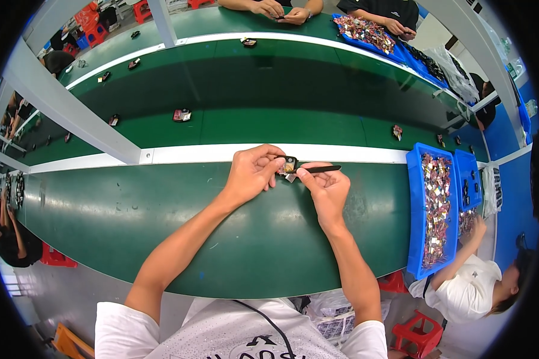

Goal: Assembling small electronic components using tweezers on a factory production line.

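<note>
- Left hand (250, 175): thumb and fingers pinched together, gripping a small black-cased assembly (290, 167) by its left side.
- Right hand (329, 194): thumb and fingers closed around a slim black stick (324, 169), its free end jutting out to the right; the inner end meets the right side of the assembly, exact contact point too small to tell.
- Assembly position: between the two hands, raised in front of the near edge of a white rail (353, 154); a yellowish patch shows inside the casing.
- Both forearms extend over a green worktable (263, 251), its surface scuffed and glossy.
- Beyond the rail: green conveyor belt (281, 125) carrying scattered units, among them a pinkish-and-black one (182, 114) and another (397, 132) toward the right.
- Right end of worktable: long blue tray (414, 227) full of small mixed parts; smaller blue tray (477, 164) just beside it, holding black pieces.
- A co-worker in a white shirt (470, 290) sits past the long tray, one arm stretched toward parts there.
- Far side: two more people handle small items, details unclear.
</note>
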